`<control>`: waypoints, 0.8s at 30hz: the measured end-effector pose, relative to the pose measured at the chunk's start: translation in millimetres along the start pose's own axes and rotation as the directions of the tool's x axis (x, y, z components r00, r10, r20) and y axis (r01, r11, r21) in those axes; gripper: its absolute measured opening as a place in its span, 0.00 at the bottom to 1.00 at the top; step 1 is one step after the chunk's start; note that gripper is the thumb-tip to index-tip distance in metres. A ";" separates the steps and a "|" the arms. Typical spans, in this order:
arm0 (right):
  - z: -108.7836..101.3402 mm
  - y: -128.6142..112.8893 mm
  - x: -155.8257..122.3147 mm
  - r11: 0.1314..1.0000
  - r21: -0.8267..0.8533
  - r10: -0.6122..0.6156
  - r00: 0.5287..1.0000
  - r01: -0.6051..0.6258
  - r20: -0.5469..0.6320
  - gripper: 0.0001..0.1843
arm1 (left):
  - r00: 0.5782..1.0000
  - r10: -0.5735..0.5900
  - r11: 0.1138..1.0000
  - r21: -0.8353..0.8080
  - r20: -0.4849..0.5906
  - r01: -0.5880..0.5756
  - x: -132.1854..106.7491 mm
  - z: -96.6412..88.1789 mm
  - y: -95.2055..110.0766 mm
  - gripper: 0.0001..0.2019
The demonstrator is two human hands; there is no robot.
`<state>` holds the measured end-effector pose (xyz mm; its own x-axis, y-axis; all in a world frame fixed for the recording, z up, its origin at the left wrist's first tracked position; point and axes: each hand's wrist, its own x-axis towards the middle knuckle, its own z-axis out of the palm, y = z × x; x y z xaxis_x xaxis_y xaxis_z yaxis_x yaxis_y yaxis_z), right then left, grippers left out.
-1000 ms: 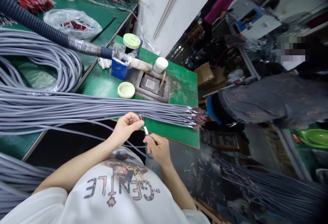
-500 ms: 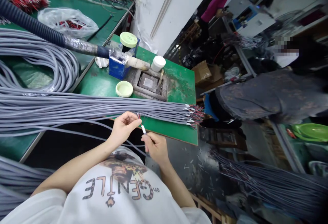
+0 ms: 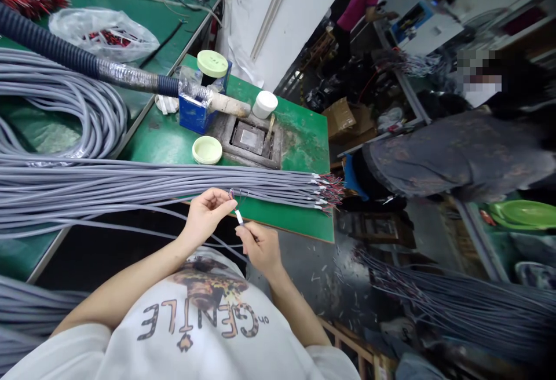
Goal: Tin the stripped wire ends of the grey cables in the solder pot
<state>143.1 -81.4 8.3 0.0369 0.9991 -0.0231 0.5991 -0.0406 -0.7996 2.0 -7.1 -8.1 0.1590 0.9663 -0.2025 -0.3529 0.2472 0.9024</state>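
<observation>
My left hand pinches the thin coloured inner wires at the stripped tip of one grey cable. My right hand is closed round the same cable just below its white stripped section. Both hands hover at the front edge of the green bench. Just beyond them a long bundle of grey cables lies across the bench, its stripped red and white ends pointing right.
A metal pot set in the bench sits behind the bundle, with a blue box, pale green lids, a white jar and a corrugated hose. Coiled grey cable lies left. Another person sits at right.
Both hands stay on the cable end, which has drifted slightly left and up in view as the head shifted; the grip looks the same.
</observation>
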 end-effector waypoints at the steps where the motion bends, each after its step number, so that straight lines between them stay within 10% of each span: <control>1: 0.0 -0.6 0.0 1.000 0.000 0.000 1.000 0.000 -0.003 0.19 | 1.000 -0.003 1.000 0.000 0.003 0.003 0.6 -0.2 0.2 0.11; 6: -0.8 -2.8 4.0 0.962 0.241 0.116 0.991 -0.130 0.072 0.16 | 1.000 0.008 1.000 0.002 0.013 -0.008 -0.6 1.3 2.9 0.11; 12: 2.2 -2.2 24.2 0.659 0.655 0.204 0.926 -0.370 0.318 0.23 | 0.967 0.242 0.955 0.154 0.082 -0.252 -8.4 5.2 -0.4 0.06; 16: 7.4 -7.3 33.0 0.639 0.715 0.207 0.959 -0.282 0.193 0.18 | 0.949 0.311 0.936 0.155 0.061 -0.316 -9.1 6.3 0.1 0.05; 24: 16.5 -3.6 38.1 0.792 0.611 0.154 0.968 -0.001 -0.198 0.10 | 0.995 0.086 0.987 -0.138 0.050 -0.078 -6.6 14.7 -2.0 0.10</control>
<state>129.3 -42.9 0.4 0.2864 0.9577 -0.0271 -0.0146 -0.0239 -0.9996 15.2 -15.0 -3.0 0.1741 0.9791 -0.1053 -0.4880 0.1787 0.8544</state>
